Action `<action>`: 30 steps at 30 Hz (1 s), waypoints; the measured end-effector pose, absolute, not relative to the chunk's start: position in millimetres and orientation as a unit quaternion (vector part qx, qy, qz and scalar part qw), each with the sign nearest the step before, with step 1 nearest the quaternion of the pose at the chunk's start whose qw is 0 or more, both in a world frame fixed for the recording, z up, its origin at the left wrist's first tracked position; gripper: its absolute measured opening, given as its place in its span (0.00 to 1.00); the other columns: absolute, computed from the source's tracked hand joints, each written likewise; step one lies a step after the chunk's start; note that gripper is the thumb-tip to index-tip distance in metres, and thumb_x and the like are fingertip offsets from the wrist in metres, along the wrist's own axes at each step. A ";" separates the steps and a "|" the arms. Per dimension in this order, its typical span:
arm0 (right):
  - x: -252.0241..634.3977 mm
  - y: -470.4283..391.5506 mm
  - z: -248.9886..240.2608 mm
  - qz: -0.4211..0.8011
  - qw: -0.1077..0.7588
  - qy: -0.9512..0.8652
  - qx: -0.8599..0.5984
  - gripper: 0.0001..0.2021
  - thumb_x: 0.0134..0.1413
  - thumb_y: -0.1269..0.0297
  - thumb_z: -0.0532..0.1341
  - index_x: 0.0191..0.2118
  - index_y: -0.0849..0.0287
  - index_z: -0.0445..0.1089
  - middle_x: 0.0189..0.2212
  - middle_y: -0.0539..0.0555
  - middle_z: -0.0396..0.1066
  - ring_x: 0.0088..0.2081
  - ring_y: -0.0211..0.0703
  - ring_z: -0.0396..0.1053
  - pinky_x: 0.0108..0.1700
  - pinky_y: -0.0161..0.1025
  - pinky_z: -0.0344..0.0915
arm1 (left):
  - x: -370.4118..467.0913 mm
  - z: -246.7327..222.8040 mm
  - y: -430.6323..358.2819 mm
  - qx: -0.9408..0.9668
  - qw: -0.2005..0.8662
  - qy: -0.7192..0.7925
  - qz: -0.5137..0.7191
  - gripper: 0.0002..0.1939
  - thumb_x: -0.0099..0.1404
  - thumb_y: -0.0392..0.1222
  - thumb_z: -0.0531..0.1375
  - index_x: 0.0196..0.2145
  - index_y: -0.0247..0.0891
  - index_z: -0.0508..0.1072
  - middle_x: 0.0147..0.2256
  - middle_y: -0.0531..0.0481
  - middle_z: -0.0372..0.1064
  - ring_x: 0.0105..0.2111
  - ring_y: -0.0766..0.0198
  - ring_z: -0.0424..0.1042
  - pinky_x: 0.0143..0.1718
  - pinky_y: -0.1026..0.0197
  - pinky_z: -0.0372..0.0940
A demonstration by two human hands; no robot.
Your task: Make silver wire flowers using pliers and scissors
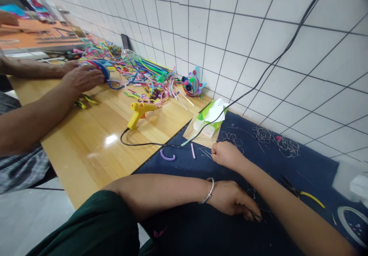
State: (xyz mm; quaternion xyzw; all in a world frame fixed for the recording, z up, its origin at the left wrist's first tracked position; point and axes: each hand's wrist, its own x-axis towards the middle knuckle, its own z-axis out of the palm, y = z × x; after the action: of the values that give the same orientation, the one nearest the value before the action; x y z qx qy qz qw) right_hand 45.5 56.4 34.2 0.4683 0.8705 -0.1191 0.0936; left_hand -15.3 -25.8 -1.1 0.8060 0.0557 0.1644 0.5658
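My left hand [234, 198], with a silver bracelet at its wrist, is low over the dark blue cloth [178, 175], its fingers pressed together. Thin bent wire [251, 190] shows beside it; what its fingertips pinch is too small to make out. Farther forward, my right hand [225, 153] is closed next to short straight wires [206, 153]. Anything inside it is hidden. Behind it lies a looped wire flower shape [231, 139]. A purple curved piece [167, 155] and a pink stick [193, 151] rest to its left.
Yellow-handled pliers [312, 198] and tangled wire [283, 145] lie to the right. A tissue pack [211, 118] stands near the tiled wall. On the wooden table [115, 148] are a yellow glue gun [139, 114] with its black cord, colourful pipe cleaners [152, 74] and another person's hands [83, 77].
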 end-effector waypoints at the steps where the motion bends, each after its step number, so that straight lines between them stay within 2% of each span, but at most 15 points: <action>1: 42.5 55.3 33.1 -0.110 0.099 0.871 0.468 0.09 0.46 0.67 0.54 0.31 0.60 0.71 0.32 0.59 0.72 0.35 0.46 0.69 0.35 0.36 0.59 | -14.9 -2.2 -25.7 0.803 0.571 0.057 0.160 0.17 0.60 0.26 0.51 0.46 0.34 0.68 0.41 0.49 0.71 0.39 0.69 0.72 0.43 0.71 0.64; 7: 32.9 50.7 31.6 -0.081 0.119 0.872 0.468 0.12 0.44 0.69 0.56 0.36 0.63 0.71 0.35 0.63 0.71 0.37 0.49 0.69 0.37 0.37 0.60 | -13.7 -3.9 -25.5 0.792 0.593 0.062 0.136 0.18 0.60 0.26 0.51 0.47 0.35 0.67 0.42 0.49 0.70 0.41 0.68 0.71 0.45 0.70 0.64; 17: 25.1 64.0 35.8 -0.098 0.105 0.878 0.456 0.10 0.45 0.66 0.54 0.31 0.58 0.72 0.32 0.56 0.73 0.35 0.42 0.69 0.32 0.31 0.58 | -15.8 0.4 -25.3 0.817 0.555 0.046 0.152 0.18 0.59 0.25 0.50 0.46 0.33 0.67 0.41 0.48 0.70 0.40 0.68 0.71 0.43 0.71 0.64; 22: 12.7 63.7 34.1 -0.101 0.123 0.878 0.451 0.11 0.44 0.63 0.56 0.33 0.61 0.72 0.33 0.60 0.72 0.36 0.46 0.69 0.33 0.33 0.60 | -13.8 -8.0 -24.5 0.812 0.556 0.024 0.177 0.17 0.60 0.26 0.50 0.46 0.31 0.67 0.40 0.46 0.71 0.39 0.68 0.72 0.43 0.70 0.64; 27: 1.4 55.0 33.3 -0.106 0.123 0.875 0.456 0.13 0.44 0.67 0.57 0.38 0.65 0.71 0.38 0.66 0.70 0.41 0.50 0.68 0.39 0.37 0.60 | -6.9 -19.0 -24.6 0.798 0.571 0.023 0.189 0.16 0.58 0.25 0.51 0.44 0.28 0.68 0.41 0.44 0.71 0.38 0.68 0.72 0.43 0.69 0.64; 30: -1.8 53.4 32.1 -0.119 0.109 0.873 0.460 0.13 0.42 0.68 0.58 0.36 0.66 0.71 0.38 0.66 0.70 0.42 0.50 0.67 0.41 0.37 0.60 | -6.1 -18.9 -24.7 0.793 0.578 0.019 0.189 0.17 0.58 0.23 0.49 0.44 0.26 0.67 0.41 0.42 0.70 0.38 0.68 0.72 0.43 0.70 0.65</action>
State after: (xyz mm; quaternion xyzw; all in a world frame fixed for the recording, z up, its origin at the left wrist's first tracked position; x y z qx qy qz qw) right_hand -1.8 53.4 32.1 0.4603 0.8730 -0.1185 0.1088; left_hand -6.1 -24.7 -18.9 0.7935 0.0185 0.1890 0.5782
